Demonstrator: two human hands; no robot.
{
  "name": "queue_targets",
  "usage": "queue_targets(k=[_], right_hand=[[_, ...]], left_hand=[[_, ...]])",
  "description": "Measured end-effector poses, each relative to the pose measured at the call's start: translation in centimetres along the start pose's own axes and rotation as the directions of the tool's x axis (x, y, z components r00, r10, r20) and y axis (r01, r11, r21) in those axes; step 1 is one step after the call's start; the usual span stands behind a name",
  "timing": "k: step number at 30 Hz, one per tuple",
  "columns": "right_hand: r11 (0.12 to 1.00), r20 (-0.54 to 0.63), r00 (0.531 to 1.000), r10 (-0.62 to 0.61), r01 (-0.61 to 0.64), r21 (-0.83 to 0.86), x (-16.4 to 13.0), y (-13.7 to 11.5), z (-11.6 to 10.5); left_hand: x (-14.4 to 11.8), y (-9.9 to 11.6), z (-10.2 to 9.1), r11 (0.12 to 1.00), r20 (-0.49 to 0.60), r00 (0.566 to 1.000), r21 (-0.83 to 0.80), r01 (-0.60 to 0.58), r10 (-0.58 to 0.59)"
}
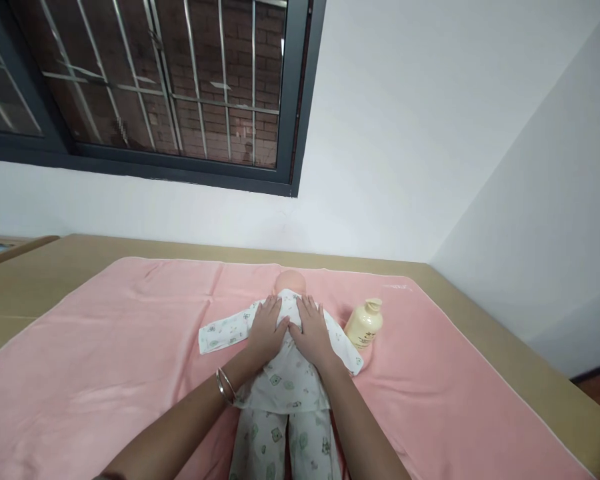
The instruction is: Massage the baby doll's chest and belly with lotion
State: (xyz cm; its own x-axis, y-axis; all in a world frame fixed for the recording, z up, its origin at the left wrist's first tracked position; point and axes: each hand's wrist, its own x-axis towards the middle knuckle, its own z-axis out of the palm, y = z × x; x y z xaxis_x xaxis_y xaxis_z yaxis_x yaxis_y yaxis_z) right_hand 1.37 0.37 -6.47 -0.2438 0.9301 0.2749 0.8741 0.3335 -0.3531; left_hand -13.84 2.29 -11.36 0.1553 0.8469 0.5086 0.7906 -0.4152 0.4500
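Note:
A baby doll lies on a pink blanket, its bald head [290,282] pointing away from me. It wears a white printed top [285,387] and matching trousers [265,440]. My left hand [269,330] rests flat on the left side of the doll's upper body, fingers stretched toward its shoulder. Beside it, my right hand [311,331] lies flat on the right side, and the thumbs nearly meet in the middle. Both hands are open and hold nothing. Next to the doll's right-side sleeve [347,350] stands a pale yellow bottle [365,323].
The pink blanket [125,347] covers much of a tan surface [485,337] set against a white wall [380,133]. A dark-framed window [293,100] with metal bars is at the upper left. Bracelets [224,385] circle my left wrist.

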Motion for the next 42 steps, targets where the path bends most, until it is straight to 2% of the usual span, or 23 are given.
queue_targets(k=[5, 8, 11, 14, 16, 22, 25, 30, 34, 38, 40, 42], right_hand=[[0.994, 0.078, 0.993, 0.089, -0.083, -0.075, -0.5, -1.3, -0.6], [0.986, 0.095, 0.987, 0.131, -0.120, -0.115, -0.8, -1.6, -1.0], [0.993, 0.115, 0.987, 0.108, -0.100, -0.069, -0.4, -0.9, -0.9], [0.997, 0.098, 0.992, 0.079, -0.078, -0.014, 0.2, 0.0, -0.4], [0.997, 0.078, 0.994, 0.077, -0.075, -0.018, 0.4, 0.1, -0.2], [0.979, 0.057, 0.981, 0.184, -0.178, -0.097, -0.4, -1.8, -1.0], [0.981, 0.070, 0.982, 0.176, -0.169, -0.099, -0.2, -1.3, -1.0], [0.994, 0.106, 0.990, 0.094, -0.086, -0.073, 0.9, 1.1, 0.2], [0.991, 0.093, 0.990, 0.110, -0.102, -0.081, 0.5, 0.2, 0.0], [0.984, 0.053, 0.986, 0.158, -0.153, -0.092, -0.1, -1.4, -0.9], [0.983, 0.060, 0.983, 0.173, -0.169, -0.075, 0.0, -1.2, -0.8], [0.985, 0.081, 0.982, 0.169, -0.165, -0.053, 0.4, -0.4, -0.4]], left_hand=[[-0.6, 1.2, -0.7, 0.995, -0.049, 0.997, 0.079, -0.063, 0.067], [-0.7, 1.5, -1.0, 0.991, -0.048, 0.998, 0.128, -0.036, 0.043], [-0.3, 1.0, -0.9, 0.994, -0.024, 1.000, 0.109, -0.007, 0.010], [0.3, 0.3, -0.7, 0.998, 0.016, 1.000, 0.059, -0.017, 0.016], [0.5, 0.1, -0.7, 0.998, 0.003, 0.999, 0.055, -0.034, 0.034], [0.0, 1.8, -1.1, 0.987, -0.051, 0.993, 0.128, -0.097, 0.105], [0.0, 2.0, -1.1, 0.988, -0.050, 0.997, 0.145, -0.048, 0.056], [0.5, 0.7, -0.7, 0.989, 0.004, 0.999, 0.143, 0.049, -0.050], [0.4, 0.5, -0.1, 0.983, -0.087, 0.995, 0.184, -0.026, 0.042], [-0.1, 0.8, 0.6, 0.960, -0.205, 0.961, 0.246, -0.131, 0.183], [-0.2, 0.6, 0.8, 0.958, -0.227, 0.956, 0.257, -0.128, 0.189], [-0.2, 0.1, 0.9, 0.963, -0.223, 0.964, 0.255, -0.086, 0.145]])
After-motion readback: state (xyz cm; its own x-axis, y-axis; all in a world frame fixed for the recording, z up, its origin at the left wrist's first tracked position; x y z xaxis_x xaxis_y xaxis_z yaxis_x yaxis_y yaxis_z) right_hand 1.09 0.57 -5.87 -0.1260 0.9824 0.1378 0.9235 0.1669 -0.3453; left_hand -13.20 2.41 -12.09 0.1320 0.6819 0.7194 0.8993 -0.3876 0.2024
